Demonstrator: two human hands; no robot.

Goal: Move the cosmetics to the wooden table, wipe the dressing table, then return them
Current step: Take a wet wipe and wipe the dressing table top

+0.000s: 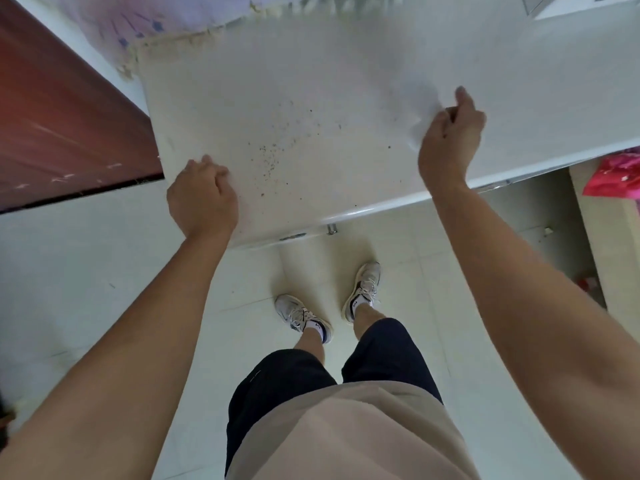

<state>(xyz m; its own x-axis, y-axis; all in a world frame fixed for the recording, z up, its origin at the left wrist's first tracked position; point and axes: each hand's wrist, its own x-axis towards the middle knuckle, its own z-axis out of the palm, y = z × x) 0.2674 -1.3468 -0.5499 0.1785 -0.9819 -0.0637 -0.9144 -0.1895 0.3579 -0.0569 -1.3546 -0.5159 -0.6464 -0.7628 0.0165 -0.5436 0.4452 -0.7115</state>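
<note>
The white dressing table [311, 81] fills the upper middle of the view, its top speckled with small dark crumbs [273, 157] near the front. My right hand [450, 133] is over the right part of the top, fingers curled round a thin white wipe [417, 109] that is blurred against the surface. At the table's near left corner my left hand [202, 199] rests with its fingers curled and nothing visible in it. To the left lies the reddish-brown wooden table [62, 126]. No cosmetics are in view.
A pale patterned cloth with a fringed edge [166, 29] lies over the table's far left corner. A pink bag [616, 174] sits on a shelf at the right. A drawer knob [331, 230] sticks out under the front edge. My feet stand on the white tiled floor [86, 271].
</note>
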